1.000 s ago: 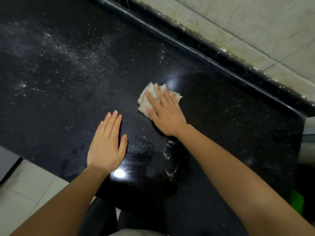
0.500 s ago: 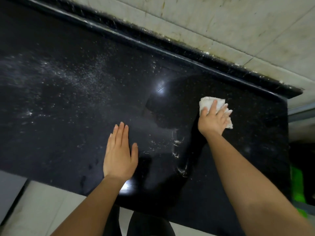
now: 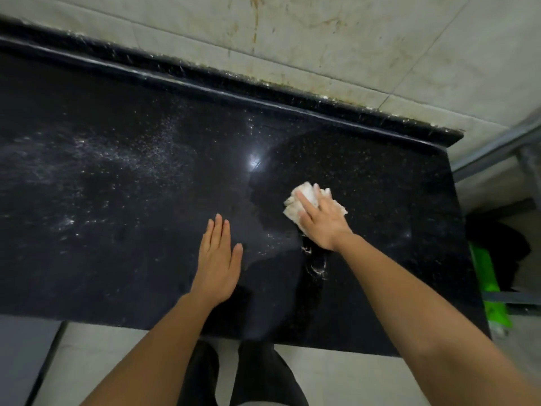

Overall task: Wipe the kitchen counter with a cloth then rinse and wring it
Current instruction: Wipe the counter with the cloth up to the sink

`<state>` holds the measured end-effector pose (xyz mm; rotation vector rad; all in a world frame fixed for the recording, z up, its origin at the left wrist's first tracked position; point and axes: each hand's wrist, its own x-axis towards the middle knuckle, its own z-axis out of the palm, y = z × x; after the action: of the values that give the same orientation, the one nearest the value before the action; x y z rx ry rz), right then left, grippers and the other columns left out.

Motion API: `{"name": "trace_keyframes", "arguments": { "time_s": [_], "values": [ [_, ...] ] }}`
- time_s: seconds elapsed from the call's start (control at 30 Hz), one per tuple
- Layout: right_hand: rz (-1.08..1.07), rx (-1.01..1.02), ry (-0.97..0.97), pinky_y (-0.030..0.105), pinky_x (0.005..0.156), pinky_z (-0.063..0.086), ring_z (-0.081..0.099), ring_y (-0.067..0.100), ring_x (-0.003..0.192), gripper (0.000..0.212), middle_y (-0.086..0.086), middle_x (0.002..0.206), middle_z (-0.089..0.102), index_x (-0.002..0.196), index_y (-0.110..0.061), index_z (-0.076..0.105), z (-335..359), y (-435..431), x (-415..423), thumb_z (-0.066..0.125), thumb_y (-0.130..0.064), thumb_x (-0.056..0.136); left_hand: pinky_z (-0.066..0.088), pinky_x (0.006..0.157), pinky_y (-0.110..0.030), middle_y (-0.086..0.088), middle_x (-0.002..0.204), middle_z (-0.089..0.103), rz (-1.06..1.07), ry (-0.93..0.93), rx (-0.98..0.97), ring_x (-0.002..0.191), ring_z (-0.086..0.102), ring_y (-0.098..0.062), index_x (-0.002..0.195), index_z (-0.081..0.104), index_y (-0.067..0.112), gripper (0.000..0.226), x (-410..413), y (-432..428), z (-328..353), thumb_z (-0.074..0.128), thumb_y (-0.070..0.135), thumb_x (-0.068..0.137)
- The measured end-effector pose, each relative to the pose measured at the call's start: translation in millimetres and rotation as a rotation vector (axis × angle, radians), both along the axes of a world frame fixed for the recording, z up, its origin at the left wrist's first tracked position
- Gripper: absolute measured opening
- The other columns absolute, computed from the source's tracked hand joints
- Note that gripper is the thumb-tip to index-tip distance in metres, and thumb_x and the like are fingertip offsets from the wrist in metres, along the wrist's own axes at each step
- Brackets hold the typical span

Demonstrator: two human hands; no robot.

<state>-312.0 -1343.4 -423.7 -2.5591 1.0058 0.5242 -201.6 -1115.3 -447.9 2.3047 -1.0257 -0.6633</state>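
Observation:
A black speckled kitchen counter [image 3: 117, 230] fills most of the head view. A crumpled white cloth [image 3: 304, 197] lies on it right of centre. My right hand [image 3: 320, 221] presses flat on the cloth with straight fingers that cover its near part. My left hand [image 3: 218, 262] rests flat on the bare counter with fingers together, a hand's width to the left of the cloth. White powdery dust [image 3: 117, 159] is spread over the counter's left half. Wet smears [image 3: 314, 262] show just below my right wrist.
A raised black back ledge [image 3: 263, 92] runs below the stained tiled wall [image 3: 351, 39]. The counter ends at its right edge [image 3: 462, 230], beyond which stand a grey metal frame [image 3: 497, 148] and a green object [image 3: 489, 291]. Pale floor tiles [image 3: 96, 361] lie below the front edge.
My right hand slid the cloth right toward the counter's end, then came back left and slightly nearer. My left hand stayed flat on the counter. The view shifted right.

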Motion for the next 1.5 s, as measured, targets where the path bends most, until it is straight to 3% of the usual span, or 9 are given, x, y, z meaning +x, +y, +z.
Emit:
{"name": "trace_keyframes", "arguments": {
  "time_s": [0.27, 0.47, 0.67, 0.83, 0.9, 1.0, 1.3, 1.4, 1.5],
  "values": [
    [-0.502, 0.000, -0.007, 0.043, 0.118, -0.009, -0.021, 0.028, 0.145, 0.054, 0.006, 0.160, -0.017, 0.151, -0.037, -0.004, -4.7, 46.0, -75.9, 0.016, -0.044, 0.102, -0.008, 0.115, -0.030, 0.000, 0.156, -0.023, -0.124, 0.043, 0.117, 0.142, -0.021, -0.012, 0.150, -0.007, 0.011, 0.061, 12.5, 8.2, 4.7, 0.021, 0.036, 0.102],
    [-0.796, -0.064, -0.081, 0.048, 0.116, -0.010, -0.022, 0.033, 0.144, 0.054, 0.010, 0.158, -0.022, 0.151, -0.034, -0.008, -13.5, 121.6, -26.5, 0.014, -0.042, 0.103, 0.000, 0.116, -0.032, -0.001, 0.158, -0.017, -0.244, 0.001, 0.168, 0.145, -0.014, -0.016, 0.151, -0.002, 0.011, 0.059, 26.3, 14.6, 15.5, 0.021, 0.035, 0.103],
    [-0.319, 0.003, -0.172, 0.047, 0.114, -0.015, -0.027, 0.031, 0.142, 0.055, 0.007, 0.158, -0.024, 0.152, -0.036, -0.004, -19.3, 160.8, 48.5, 0.017, -0.044, 0.102, -0.004, 0.116, -0.028, -0.011, 0.159, -0.001, -0.228, -0.088, 0.106, 0.146, -0.004, -0.023, 0.150, 0.008, 0.004, 0.056, 56.7, 30.0, 17.3, 0.025, 0.029, 0.103],
    [0.149, 0.003, -0.165, 0.040, 0.115, -0.013, -0.020, 0.024, 0.146, 0.051, 0.000, 0.161, -0.013, 0.151, -0.041, 0.005, -17.9, 140.2, 34.5, 0.021, -0.044, 0.102, -0.006, 0.117, -0.032, -0.009, 0.159, -0.009, -0.171, -0.235, 0.241, 0.146, -0.010, -0.021, 0.150, -0.001, 0.006, 0.062, 75.6, 64.5, 10.1, 0.022, 0.036, 0.102],
    [0.171, -0.038, -0.135, 0.041, 0.117, -0.006, -0.013, 0.025, 0.147, 0.050, -0.001, 0.162, -0.008, 0.151, -0.042, 0.009, -15.2, 119.4, 16.6, 0.024, -0.042, 0.103, -0.008, 0.116, -0.033, -0.007, 0.158, -0.014, -0.200, -0.267, 0.293, 0.145, -0.014, -0.019, 0.150, -0.007, 0.008, 0.063, 76.2, 70.8, 7.9, 0.018, 0.039, 0.101],
    [-0.143, -0.110, -0.084, 0.041, 0.117, 0.000, -0.009, 0.027, 0.147, 0.050, 0.002, 0.162, -0.007, 0.151, -0.039, 0.008, -14.3, 98.9, -16.8, 0.021, -0.041, 0.103, -0.011, 0.116, -0.034, -0.006, 0.157, -0.017, -0.222, -0.290, 0.315, 0.144, -0.017, -0.018, 0.149, -0.011, 0.009, 0.063, 75.6, 73.6, 7.1, 0.015, 0.040, 0.101],
    [-0.987, -0.137, -0.036, 0.047, 0.117, -0.006, -0.014, 0.030, 0.147, 0.054, 0.009, 0.161, -0.011, 0.153, -0.033, 0.000, -13.1, 117.3, -71.7, 0.013, -0.044, 0.102, -0.013, 0.115, -0.034, -0.007, 0.156, -0.022, -0.238, -0.267, 0.302, 0.144, -0.020, -0.019, 0.148, -0.014, 0.010, 0.062, 75.7, 75.7, 4.7, 0.013, 0.040, 0.101],
    [-1.040, -0.132, -0.043, 0.049, 0.116, -0.008, -0.016, 0.033, 0.146, 0.055, 0.011, 0.160, -0.014, 0.153, -0.031, -0.002, -14.3, 149.6, -41.1, 0.013, -0.044, 0.102, -0.013, 0.115, -0.034, -0.007, 0.156, -0.022, -0.236, -0.261, 0.287, 0.144, -0.020, -0.019, 0.148, -0.014, 0.009, 0.063, 75.9, 74.8, 4.2, 0.013, 0.040, 0.101],
    [-0.786, -0.124, -0.067, 0.050, 0.116, -0.007, -0.018, 0.034, 0.145, 0.056, 0.012, 0.159, -0.018, 0.152, -0.032, -0.008, -18.2, 181.1, -13.5, 0.012, -0.045, 0.102, -0.013, 0.115, -0.035, -0.007, 0.155, -0.023, -0.230, -0.245, 0.268, 0.143, -0.020, -0.019, 0.148, -0.014, 0.008, 0.063, 75.2, 74.5, 3.9, 0.015, 0.039, 0.101]
  ]
}}
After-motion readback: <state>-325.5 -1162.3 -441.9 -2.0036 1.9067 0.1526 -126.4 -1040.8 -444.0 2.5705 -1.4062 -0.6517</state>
